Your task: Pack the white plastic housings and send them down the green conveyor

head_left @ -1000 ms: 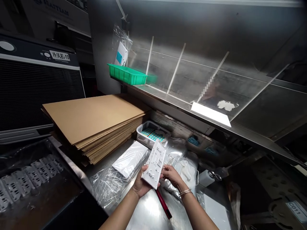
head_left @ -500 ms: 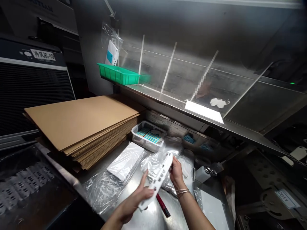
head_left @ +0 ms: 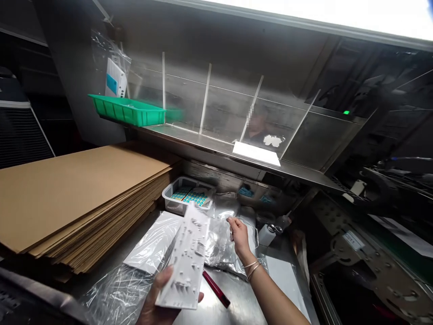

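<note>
Head view: white panel (head_left: 186, 262) held in the left hand (head_left: 158, 295), above the bench

Containers: a translucent tub (head_left: 172, 206) at the bench's rear holds sheets (head_left: 196, 197) of blue dots. On the shelf stands a green tray (head_left: 145, 118); its contents cannot be made out. Behind its left end, a clear bag (head_left: 101, 49) contains a white item with a blue patch.

Panel: studded face turned toward the camera; long axis running from the left hand, at the near end, away and slightly rightward to the tub.

Right hand (head_left: 239, 234): fingers drawn together, apart from the panel; whether they grip anything cannot be told.
</note>
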Available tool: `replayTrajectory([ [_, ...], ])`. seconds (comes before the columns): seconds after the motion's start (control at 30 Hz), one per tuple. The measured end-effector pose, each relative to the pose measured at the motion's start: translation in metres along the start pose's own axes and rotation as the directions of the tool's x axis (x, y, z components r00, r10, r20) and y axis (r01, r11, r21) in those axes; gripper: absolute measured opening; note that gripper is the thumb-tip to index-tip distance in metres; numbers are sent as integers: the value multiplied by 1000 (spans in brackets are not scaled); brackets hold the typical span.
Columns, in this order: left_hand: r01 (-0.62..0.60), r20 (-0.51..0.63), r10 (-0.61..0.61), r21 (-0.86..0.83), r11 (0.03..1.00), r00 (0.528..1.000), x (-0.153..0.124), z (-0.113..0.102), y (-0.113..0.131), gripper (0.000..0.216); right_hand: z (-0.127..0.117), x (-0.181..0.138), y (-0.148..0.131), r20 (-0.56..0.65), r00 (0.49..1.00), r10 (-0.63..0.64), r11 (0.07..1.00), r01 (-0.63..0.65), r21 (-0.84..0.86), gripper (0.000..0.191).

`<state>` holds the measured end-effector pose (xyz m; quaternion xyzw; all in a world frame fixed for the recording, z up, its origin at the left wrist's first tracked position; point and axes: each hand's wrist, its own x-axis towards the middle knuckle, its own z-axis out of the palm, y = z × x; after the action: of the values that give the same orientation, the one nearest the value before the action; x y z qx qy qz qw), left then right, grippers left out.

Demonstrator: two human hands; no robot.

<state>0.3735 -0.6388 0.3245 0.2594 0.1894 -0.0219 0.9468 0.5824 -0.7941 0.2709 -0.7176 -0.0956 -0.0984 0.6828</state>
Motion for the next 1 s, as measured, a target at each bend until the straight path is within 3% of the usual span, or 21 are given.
replayTrajectory([
  [0.1, -27, 132, -23, 370, 929, 991, 6, 17, -12, 82, -4, -1, -13, 1, 1000, 26, 999, -26, 33, 41],
  [0.2, 10, 81, -74, 602, 798, 994, 20, 32, -22, 86, -15, -7, -28, -1, 979, -205, 975, 204, -82, 31],
  [0.3, 202, 26, -245, 484, 851, 969, 28, 36, -25, 73, -28, -13, -30, 195, 824, -532, 785, 566, -251, 22],
  [0.33, 269, 53, -311, 382, 884, 949, 29, 35, -26, 67, -31, -15, -27, 265, 775, -574, 727, 631, -270, 21],
  [0.4, 332, 144, -352, 146, 932, 925, 29, 31, -27, 57, -31, -19, -21, 338, 732, -591, 673, 679, -293, 22],
  [0.5, 298, 184, -275, -111, 948, 944, 27, 24, -30, 45, -26, -23, -15, 334, 757, -562, 689, 651, -318, 23],
  [0.63, 180, 41, -175, -198, 963, 984, 17, 24, -25, 39, -23, -15, -17, 395, 755, -524, 713, 642, -281, 21],
  [0.73, 66, -79, -79, -157, 985, 994, 5, 33, -15, 43, -28, -5, -22, 367, 767, -526, 722, 631, -283, 23],
  [0.87, 54, -130, -65, -85, 995, 989, 1, 38, -11, 62, -18, -19, -19, 316, 795, -517, 751, 599, -279, 24],
  [0.93, 42, -149, -43, -14, 999, 988, 4, 34, -16, 68, -6, -35, -16, 271, 833, -483, 802, 545, -245, 25],
  [1.0, 70, -165, -48, 130, 989, 985, 12, 27, -21, 76, 5, -47, -14, 169, 902, -398, 886, 425, -187, 27],
])
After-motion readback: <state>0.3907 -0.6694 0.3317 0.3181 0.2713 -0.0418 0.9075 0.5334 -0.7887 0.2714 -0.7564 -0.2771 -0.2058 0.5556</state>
